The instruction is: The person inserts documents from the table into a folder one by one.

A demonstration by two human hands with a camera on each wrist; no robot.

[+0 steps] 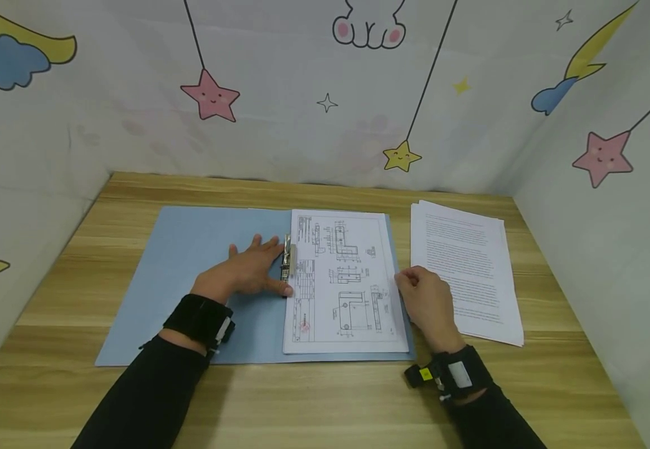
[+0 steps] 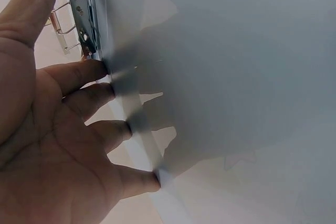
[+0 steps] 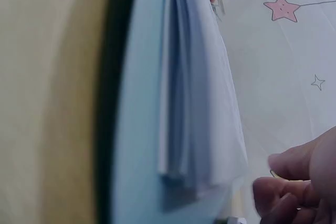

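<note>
Blue folder (image 1: 173, 262) lay spread flat on the wood-grain table (image 1: 314, 402), bare cover to the left, a stack of drawing sheets (image 1: 353, 271) on its right part. The top sheet carried line views of L-shaped parts, dimension lines, a ruled title block along its left side and a small red stamp (image 1: 304, 327). A metal clip (image 1: 286, 262) stood at the stack's left edge, by the fold of the folder.

Left hand (image 1: 246, 269): fingers spread and extended, gripping nothing, pressed to the folder just left of the clip; thumb reached to the left edge of the drawing sheets. The left wrist view showed the fingertips (image 2: 122, 129) in contact with the folder surface, the clip beside the thumb.

Right hand (image 1: 427, 302): fingers curled, thumb close to the forefinger, placed at the right edge of the drawing sheets. Whether a sheet was pinched between them could not be told; the right wrist view was blurred, with the layered paper edges close to the fingers.

A second stack of printed text pages (image 1: 465, 268) lay on the table right of the folder, slightly skewed, partly behind the right hand. Both wrists bore black bands below dark sleeves (image 1: 145, 393). Pale wall (image 1: 286, 149) behind, printed with stars and clouds.
</note>
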